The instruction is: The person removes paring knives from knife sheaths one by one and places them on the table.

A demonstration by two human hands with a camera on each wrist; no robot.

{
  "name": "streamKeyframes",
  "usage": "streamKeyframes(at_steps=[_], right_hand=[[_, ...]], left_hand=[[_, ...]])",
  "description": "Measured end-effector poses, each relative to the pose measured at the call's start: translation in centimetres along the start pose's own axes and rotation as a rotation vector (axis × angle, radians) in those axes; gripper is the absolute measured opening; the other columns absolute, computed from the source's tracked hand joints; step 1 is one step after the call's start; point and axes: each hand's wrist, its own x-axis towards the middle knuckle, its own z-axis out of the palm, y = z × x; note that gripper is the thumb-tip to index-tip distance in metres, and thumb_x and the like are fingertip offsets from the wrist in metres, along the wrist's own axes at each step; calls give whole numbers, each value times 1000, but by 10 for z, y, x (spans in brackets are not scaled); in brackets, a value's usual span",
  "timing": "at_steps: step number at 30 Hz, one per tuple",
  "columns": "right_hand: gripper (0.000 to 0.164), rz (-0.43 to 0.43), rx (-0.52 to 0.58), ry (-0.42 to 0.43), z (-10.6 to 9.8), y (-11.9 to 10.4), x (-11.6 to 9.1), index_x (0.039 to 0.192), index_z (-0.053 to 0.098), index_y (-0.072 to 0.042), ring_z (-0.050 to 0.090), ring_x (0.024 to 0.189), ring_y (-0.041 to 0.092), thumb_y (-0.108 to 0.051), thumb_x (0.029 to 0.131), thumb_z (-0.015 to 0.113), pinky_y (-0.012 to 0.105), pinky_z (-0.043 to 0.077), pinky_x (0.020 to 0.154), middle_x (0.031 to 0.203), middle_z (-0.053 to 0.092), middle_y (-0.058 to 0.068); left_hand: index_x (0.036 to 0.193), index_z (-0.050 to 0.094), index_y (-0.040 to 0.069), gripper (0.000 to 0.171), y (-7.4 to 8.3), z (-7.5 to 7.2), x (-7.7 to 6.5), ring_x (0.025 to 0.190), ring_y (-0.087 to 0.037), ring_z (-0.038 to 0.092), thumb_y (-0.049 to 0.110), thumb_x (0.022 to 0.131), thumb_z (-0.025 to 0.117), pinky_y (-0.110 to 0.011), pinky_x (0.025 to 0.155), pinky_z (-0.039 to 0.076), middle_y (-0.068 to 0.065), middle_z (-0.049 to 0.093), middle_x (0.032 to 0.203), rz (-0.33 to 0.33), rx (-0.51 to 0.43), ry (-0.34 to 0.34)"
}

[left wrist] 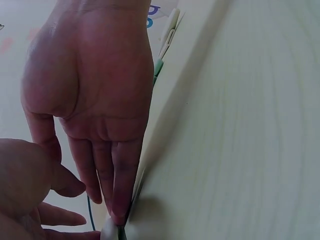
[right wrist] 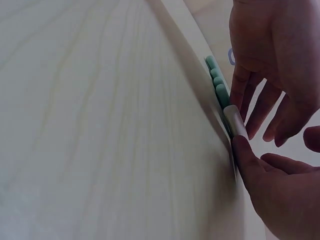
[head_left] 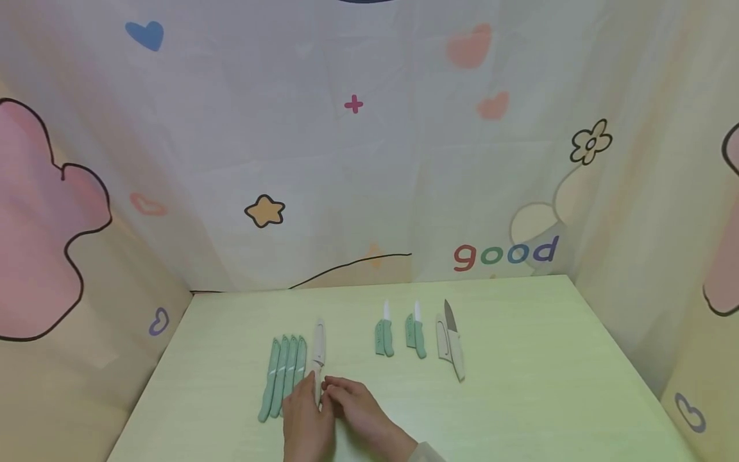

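A knife with a pale handle lies on the table, its greyish front part point(head_left: 319, 343) pointing away from me. Whether a clear sheath covers that part, I cannot tell. On either side of the handle point(right wrist: 233, 118) are my left hand point(head_left: 308, 417) and right hand point(head_left: 365, 412). Left fingertips touch the side nearest a row of green sheathed knives point(head_left: 278, 378). Opposite, a finger of the right hand touches the handle near its end. Fingers of both hands look mostly straight in the wrist views. The left hand partly hides the green handles.
Right of the hands lie two small green-handled knives point(head_left: 389, 339) point(head_left: 420, 340) with white blades, a green sheath beside each. A larger knife point(head_left: 456, 356) with a grey blade and pale handle lies beside its sheath point(head_left: 442, 337). Printed curtains point(head_left: 352, 167) stand behind the table point(head_left: 537, 385).
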Motion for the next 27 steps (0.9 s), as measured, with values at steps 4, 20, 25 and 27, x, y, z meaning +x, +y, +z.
streamKeyframes(at_steps=[4,20,25,27], right_hand=[[41,12,9,-17,-2,0,2,132,49,11,59,107,24,-13,99,47,40,55,90,127,58,22],[37,8,24,16,-8,-6,-3,128,49,17,62,97,31,-5,98,46,43,55,89,120,61,28],[36,8,30,17,-11,-1,-2,128,49,16,62,99,30,-5,98,46,43,55,90,119,61,28],[37,9,35,19,-12,-1,-3,128,50,16,62,98,28,-5,98,47,42,55,90,119,62,27]], left_hand=[[133,50,-7,49,1,-2,2,109,-42,49,15,90,61,-59,90,45,-26,55,124,-4,19,-21],[126,56,-8,47,-1,-3,13,97,-36,57,0,81,67,-55,83,50,-22,64,103,-32,-23,-65],[128,56,-6,50,-2,-2,12,92,-30,57,1,80,69,-53,80,51,-18,64,100,-74,-48,-70],[129,56,-5,51,-2,-1,12,93,-28,58,1,80,69,-53,79,51,-17,64,104,-92,-66,-60]])
